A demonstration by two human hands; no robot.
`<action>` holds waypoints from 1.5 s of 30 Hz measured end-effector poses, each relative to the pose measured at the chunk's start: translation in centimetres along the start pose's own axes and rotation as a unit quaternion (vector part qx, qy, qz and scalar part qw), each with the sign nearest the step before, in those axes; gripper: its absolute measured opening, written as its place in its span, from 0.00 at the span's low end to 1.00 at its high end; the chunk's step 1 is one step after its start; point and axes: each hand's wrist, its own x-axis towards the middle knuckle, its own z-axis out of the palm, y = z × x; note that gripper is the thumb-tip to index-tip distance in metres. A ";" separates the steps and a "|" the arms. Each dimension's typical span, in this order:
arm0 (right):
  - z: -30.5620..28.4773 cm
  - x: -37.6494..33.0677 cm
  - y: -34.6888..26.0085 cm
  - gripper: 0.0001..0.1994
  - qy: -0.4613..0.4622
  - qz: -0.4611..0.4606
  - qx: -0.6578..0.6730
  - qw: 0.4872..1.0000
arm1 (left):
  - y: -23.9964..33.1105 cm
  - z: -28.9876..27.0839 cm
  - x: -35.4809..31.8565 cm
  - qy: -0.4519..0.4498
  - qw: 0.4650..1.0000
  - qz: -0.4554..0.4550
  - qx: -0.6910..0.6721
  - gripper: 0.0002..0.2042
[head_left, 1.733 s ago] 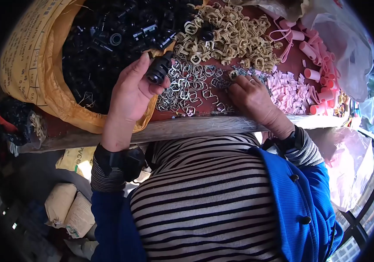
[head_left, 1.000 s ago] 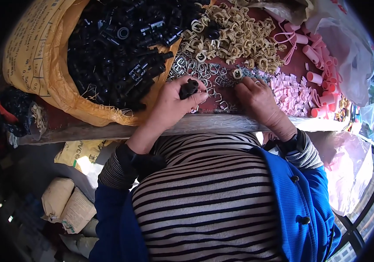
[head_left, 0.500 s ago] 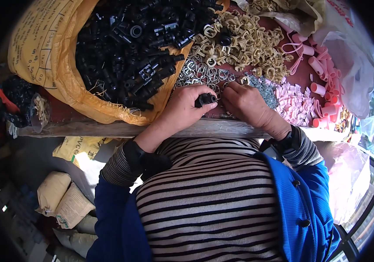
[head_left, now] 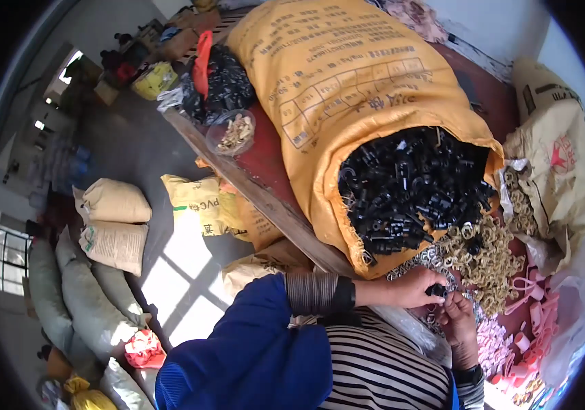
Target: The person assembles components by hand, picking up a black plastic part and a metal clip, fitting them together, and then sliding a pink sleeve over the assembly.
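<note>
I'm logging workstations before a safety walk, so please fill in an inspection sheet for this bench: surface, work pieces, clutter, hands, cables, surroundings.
Surface: red tabletop with a wooden front edge.
Work pieces: black plastic fittings fill the mouth of an orange woven sack; beige plastic clips, silver metal clips and small pink pieces lie in loose heaps.
Clutter: black plastic bag and a clear bowl of beige bits beside the wooden edge.
Hands: left hand grips one black fitting; right hand is close by, its grip unclear.
Cables: nothing seen.
Surroundings: beige sacks and grey-green sacks on the floor, which has a sunlit patch.
</note>
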 end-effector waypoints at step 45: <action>1.4 -0.6 -1.4 0.02 0.078 -0.187 -0.221 0.954 | 0.3 -0.3 0.3 -0.054 0.784 -0.296 -0.543 0.18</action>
